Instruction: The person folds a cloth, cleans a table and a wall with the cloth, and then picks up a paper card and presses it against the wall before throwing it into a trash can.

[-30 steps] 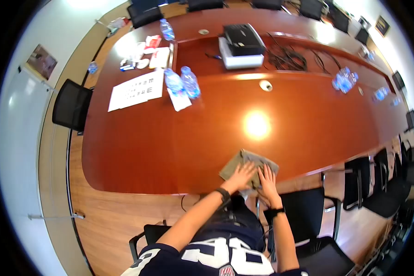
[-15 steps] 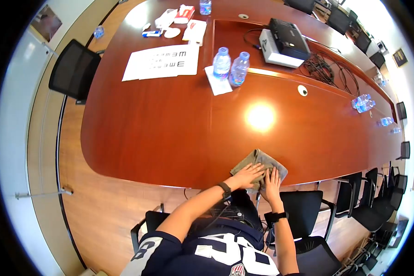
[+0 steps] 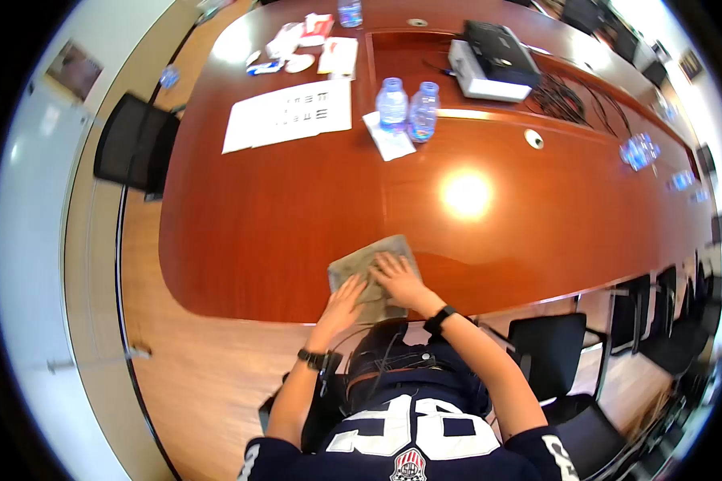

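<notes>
A grey-green cloth (image 3: 367,256) lies folded on the table near its front edge, one corner hanging toward my body. Pressed flat on the left part of the cloth is my left hand (image 3: 342,306), its fingers stretched out. Beside it, a little farther from me, my right hand (image 3: 399,282) also lies flat on the cloth with fingers spread. Neither hand is wrapped around the fabric. The glossy red-brown table (image 3: 249,232) extends around the cloth.
Two water bottles (image 3: 392,104) stand by a white paper (image 3: 389,144). Printed sheets (image 3: 289,116) lie at the back left, near tissue packs (image 3: 317,30). A projector (image 3: 489,68) and black cables (image 3: 565,100) are farther back. Chairs (image 3: 547,353) line the front edge.
Both hands and the cloth have moved left along the table's front edge. The hands remain flat on the cloth, and the view has shifted slightly.
</notes>
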Motion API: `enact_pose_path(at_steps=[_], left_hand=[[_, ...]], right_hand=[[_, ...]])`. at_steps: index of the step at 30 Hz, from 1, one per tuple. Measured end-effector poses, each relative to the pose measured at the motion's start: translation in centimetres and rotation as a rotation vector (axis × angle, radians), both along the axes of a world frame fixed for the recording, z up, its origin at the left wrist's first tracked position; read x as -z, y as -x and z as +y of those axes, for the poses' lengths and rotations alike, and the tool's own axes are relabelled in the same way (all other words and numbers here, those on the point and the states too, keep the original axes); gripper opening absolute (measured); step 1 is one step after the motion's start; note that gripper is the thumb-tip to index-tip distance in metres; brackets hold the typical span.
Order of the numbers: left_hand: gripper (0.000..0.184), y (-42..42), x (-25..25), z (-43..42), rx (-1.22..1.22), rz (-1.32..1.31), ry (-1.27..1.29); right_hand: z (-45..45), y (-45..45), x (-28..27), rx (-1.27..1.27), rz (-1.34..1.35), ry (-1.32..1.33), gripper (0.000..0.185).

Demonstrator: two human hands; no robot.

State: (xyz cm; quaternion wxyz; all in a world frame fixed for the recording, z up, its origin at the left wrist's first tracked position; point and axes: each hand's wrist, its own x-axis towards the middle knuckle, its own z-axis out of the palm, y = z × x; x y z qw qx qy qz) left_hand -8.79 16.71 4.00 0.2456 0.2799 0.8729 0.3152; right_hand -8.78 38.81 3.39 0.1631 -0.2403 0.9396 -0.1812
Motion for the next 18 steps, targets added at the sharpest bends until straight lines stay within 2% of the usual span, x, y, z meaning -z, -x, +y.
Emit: enact_pose_path(at_steps=[3,5,7,8,12,18], left_hand=[[0.057,-1.6,1.9,-2.2,-0.127,0.245,0.142],[0.055,-2.3,1.3,-1.7,-0.298,0.224,0.143],[0.058,-1.9,1.2,-1.0,-0.290,0.288,0.133],[0.062,-1.4,0.9,0.0,-0.245,0.252,0.186],[0.074,-1.7,2.7,3.9,-0.196,0.265,0.355],[0.079,-4.3,2.4,9.8,-0.264,0.158,0.501]], right_hand=[[-2.7,0.3,0.3,-0.007,0.013,0.131,0.096],[-3.1,-0.8,0.9,0.060,0.063,0.167,0.094],[-2.4,-1.5,0.7,0.084,0.133,0.194,0.087],[-1.7,-1.7,0.2,0.067,0.082,0.192,0.084],[0.4,-2.1,1.7,0.069,0.137,0.327,0.081],[5.9,-2.9,1.8,-0.038,0.131,0.353,0.081]])
